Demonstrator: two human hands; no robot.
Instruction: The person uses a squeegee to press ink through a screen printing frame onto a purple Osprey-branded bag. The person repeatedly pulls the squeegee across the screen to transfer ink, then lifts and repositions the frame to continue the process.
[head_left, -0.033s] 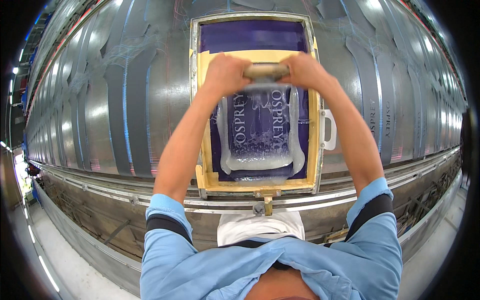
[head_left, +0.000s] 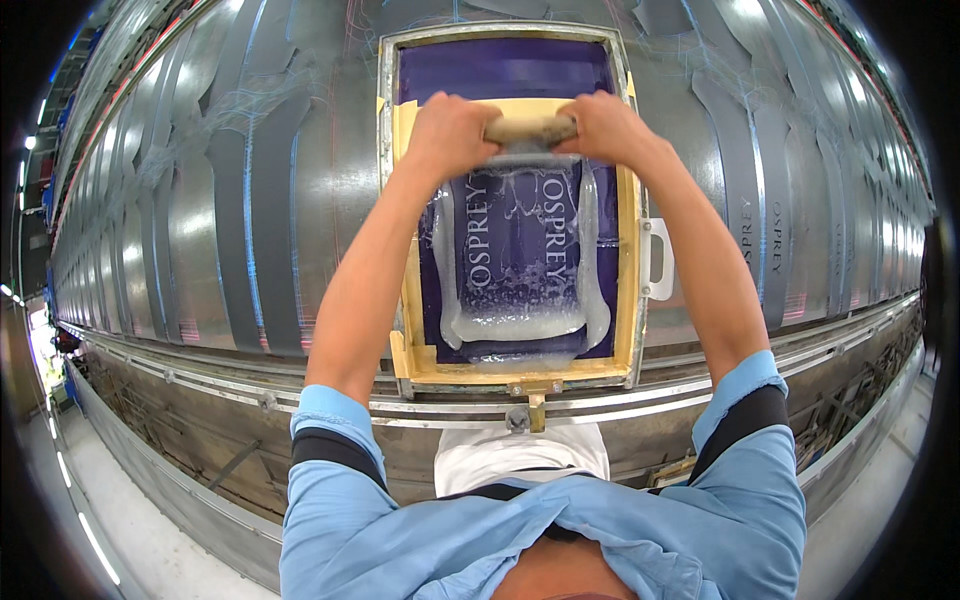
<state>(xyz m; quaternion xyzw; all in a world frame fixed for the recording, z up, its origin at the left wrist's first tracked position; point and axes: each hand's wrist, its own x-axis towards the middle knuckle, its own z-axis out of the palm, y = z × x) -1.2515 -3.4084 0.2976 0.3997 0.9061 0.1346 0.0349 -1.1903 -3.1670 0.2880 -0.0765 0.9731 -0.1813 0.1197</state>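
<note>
Both of my hands grip a squeegee (head_left: 530, 129) by its rounded, pale wooden handle. My left hand (head_left: 452, 130) closes on its left end, and my right hand (head_left: 605, 128) on its right end. The squeegee stands across the far part of a screen-printing frame (head_left: 389, 220) with a metal rim. Cream tape (head_left: 626, 300) lines the purple mesh (head_left: 520, 235), which carries two lines of lettering. Whitish, translucent ink (head_left: 520, 327) lies in a thick ridge along the near side and both flanks of the lettering. My fingers hide the handle ends.
A long metal printing table (head_left: 330, 200) runs left and right, with dark grey fabric pieces (head_left: 232, 210) lying on it. Some pieces at the right bear dark lettering. A white handle (head_left: 658, 259) juts from the frame's right side. A metal rail (head_left: 460, 408) and clamp (head_left: 537, 395) border the near edge.
Both hands and the squeegee have moved slightly away from me, toward the frame's far end. The frame stays where it was.
</note>
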